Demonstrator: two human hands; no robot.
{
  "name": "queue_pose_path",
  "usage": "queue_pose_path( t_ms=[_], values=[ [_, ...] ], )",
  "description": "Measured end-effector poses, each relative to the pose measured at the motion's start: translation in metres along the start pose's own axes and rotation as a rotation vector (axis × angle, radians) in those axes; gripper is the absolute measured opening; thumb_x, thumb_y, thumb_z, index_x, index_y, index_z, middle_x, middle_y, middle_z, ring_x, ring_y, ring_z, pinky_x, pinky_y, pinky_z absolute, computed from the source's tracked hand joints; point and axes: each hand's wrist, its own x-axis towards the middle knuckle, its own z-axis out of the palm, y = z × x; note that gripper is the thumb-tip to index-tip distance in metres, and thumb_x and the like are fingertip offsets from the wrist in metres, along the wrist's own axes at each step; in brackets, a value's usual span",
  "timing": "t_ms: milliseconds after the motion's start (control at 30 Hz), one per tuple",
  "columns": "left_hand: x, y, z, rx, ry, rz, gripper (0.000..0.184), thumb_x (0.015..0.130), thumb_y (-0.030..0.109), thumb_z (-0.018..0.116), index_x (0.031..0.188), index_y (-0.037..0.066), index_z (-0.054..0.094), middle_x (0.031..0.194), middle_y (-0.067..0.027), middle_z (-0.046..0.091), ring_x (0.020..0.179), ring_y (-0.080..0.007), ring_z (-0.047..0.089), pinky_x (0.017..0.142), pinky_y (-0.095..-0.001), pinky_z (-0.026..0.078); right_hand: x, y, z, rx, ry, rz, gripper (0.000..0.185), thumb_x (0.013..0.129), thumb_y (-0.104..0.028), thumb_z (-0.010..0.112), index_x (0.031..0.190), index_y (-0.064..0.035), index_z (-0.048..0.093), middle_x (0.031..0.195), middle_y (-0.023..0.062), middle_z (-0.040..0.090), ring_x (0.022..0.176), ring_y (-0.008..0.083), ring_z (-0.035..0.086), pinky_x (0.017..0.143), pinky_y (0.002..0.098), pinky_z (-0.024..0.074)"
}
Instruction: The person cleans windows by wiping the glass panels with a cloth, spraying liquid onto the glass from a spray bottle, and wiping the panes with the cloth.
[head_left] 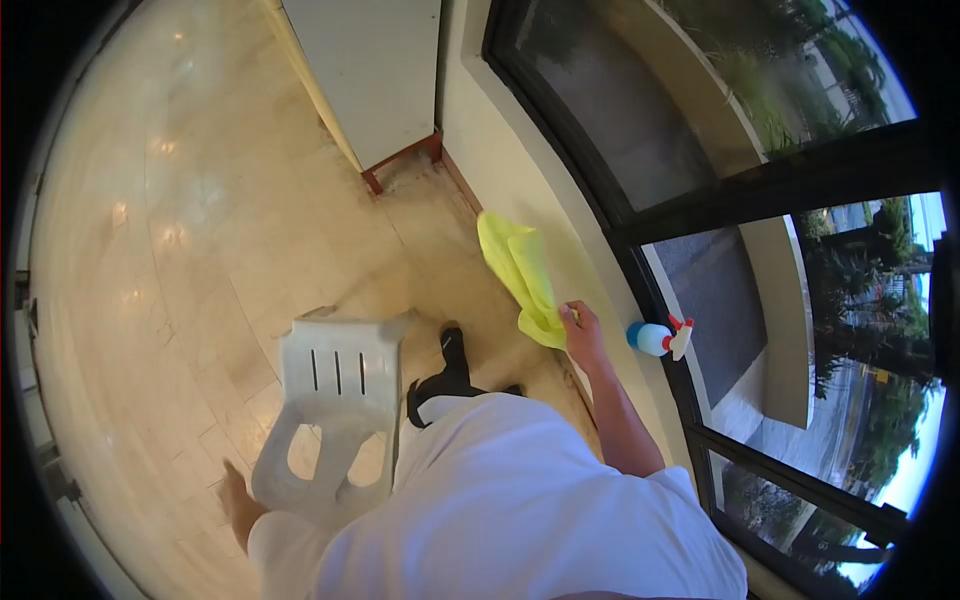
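Note:
My right hand (585, 335) pinches one end of a bright yellow cleaning cloth (525, 275), which hangs in loose folds in front of the low wall. Just right of that hand, on the sill by the window, is a spray bottle (652, 339) with blue and white on its body and a red and white trigger head. My left hand (240, 503) hangs out at the lower left, beside a grey plastic chair (340, 375). Its fingers point outward and appear apart, with nothing visible in them.
A white cabinet (370, 70) on a reddish base stands ahead against the wall. Dark-framed windows (625, 235) run along the right above a pale sill (575, 190). Beige tiles (190, 260) cover the floor. The chair stands close on my left.

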Motion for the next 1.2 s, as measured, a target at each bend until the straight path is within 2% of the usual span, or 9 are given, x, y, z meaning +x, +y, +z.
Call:
queue_pose_path(
  t_ms=[167,267,600,767,867,967,1033,1133,1200],
  values=[
    [-0.040,-0.092,0.043,-0.435,-0.746,-0.055,0.090,0.092,0.073,0.044,0.129,-0.008,0.058,0.132,-0.0295,0.059,0.124,-0.0423,0.056,0.100,-0.0575,0.046,0.015,-0.031,0.007,-0.024,0.050,-0.025,0.028,0.101,-0.028,0.060,0.102,-0.0007,0.065,0.078,0.0088,0.062,0.074,0.0145,0.053,0.069,0.0335,0.0455],
    [-0.079,-0.086,-0.002,-0.399,-0.459,-0.081,0.094,0.087,0.078,0.048,0.114,-0.010,0.067,0.107,-0.0300,0.069,0.102,-0.0423,0.068,0.086,-0.0506,0.055,0.028,-0.007,-0.002,0.026,0.225,-0.145,0.028,0.101,-0.029,0.060,0.104,-0.0012,0.065,0.077,0.0079,0.061,0.073,0.0147,0.053,0.067,0.0342,0.0453],
    [-0.069,0.001,-0.036,-0.370,-0.288,0.055,0.083,0.085,0.075,0.055,0.119,0.001,0.068,0.116,-0.0210,0.070,0.105,-0.0401,0.068,0.086,-0.0511,0.055,0.017,0.001,-0.015,0.177,0.220,-0.002,0.029,0.100,-0.031,0.061,0.104,-0.0022,0.064,0.074,0.0065,0.058,0.069,0.0141,0.051,0.063,0.0332,0.0435],
    [-0.051,0.109,-0.068,-0.525,-0.168,0.382,0.063,0.087,0.056,0.063,0.116,0.000,0.069,0.115,-0.0226,0.070,0.104,-0.0405,0.068,0.084,-0.0508,0.054,0.009,0.012,-0.021,0.267,0.213,0.003,0.031,0.101,-0.033,0.060,0.106,-0.0029,0.063,0.074,0.0059,0.058,0.070,0.0136,0.052,0.062,0.0321,0.0436],
    [-0.034,0.205,-0.095,-0.614,-0.191,0.449,0.055,0.087,0.049,0.065,0.110,0.000,0.071,0.109,-0.0210,0.072,0.101,-0.0390,0.069,0.085,-0.0501,0.054,0.007,0.023,-0.034,0.294,0.178,0.144,0.035,0.101,-0.035,0.060,0.112,-0.0019,0.062,0.085,0.0142,0.065,0.079,0.0206,0.062,0.069,0.0372,0.0497],
    [0.007,0.313,-0.107,-0.441,-0.051,0.852,0.045,0.091,0.040,0.067,0.108,-0.001,0.072,0.108,-0.0190,0.073,0.102,-0.0365,0.070,0.090,-0.0459,0.055,0.007,0.038,-0.035,0.521,0.226,0.226,0.033,0.100,-0.033,0.061,0.114,-0.0022,0.061,0.092,0.0137,0.065,0.084,0.0192,0.062,0.071,0.0365,0.0508],
    [-0.030,0.323,-0.177,-1.029,-0.405,0.782,0.050,0.094,0.038,0.064,0.118,-0.006,0.067,0.117,-0.0243,0.069,0.113,-0.0378,0.066,0.098,-0.0452,0.051,-0.004,0.012,-0.060,0.755,0.129,0.330,0.031,0.099,-0.027,0.064,0.118,-0.0031,0.058,0.098,0.0118,0.064,0.087,0.0192,0.063,0.073,0.0367,0.0524],
    [-0.048,0.312,-0.178,-1.012,-0.100,0.790,0.068,0.092,0.045,0.067,0.127,-0.013,0.059,0.127,-0.0303,0.063,0.126,-0.0389,0.058,0.107,-0.0443,0.044,-0.005,0.005,-0.081,0.991,-0.015,0.307,0.031,0.095,-0.018,0.068,0.120,-0.0051,0.056,0.100,0.0088,0.063,0.088,0.0199,0.063,0.074,0.0364,0.0533],
    [-0.062,0.286,-0.127,-0.703,-0.142,0.676,0.087,0.089,0.056,0.067,0.134,-0.016,0.050,0.139,-0.0345,0.052,0.135,-0.0404,0.048,0.112,-0.0445,0.039,-0.017,-0.007,-0.104,0.935,-0.029,0.243,0.029,0.093,-0.014,0.069,0.118,-0.0053,0.056,0.099,0.0081,0.063,0.088,0.0195,0.063,0.075,0.0360,0.0536]
  ],
)
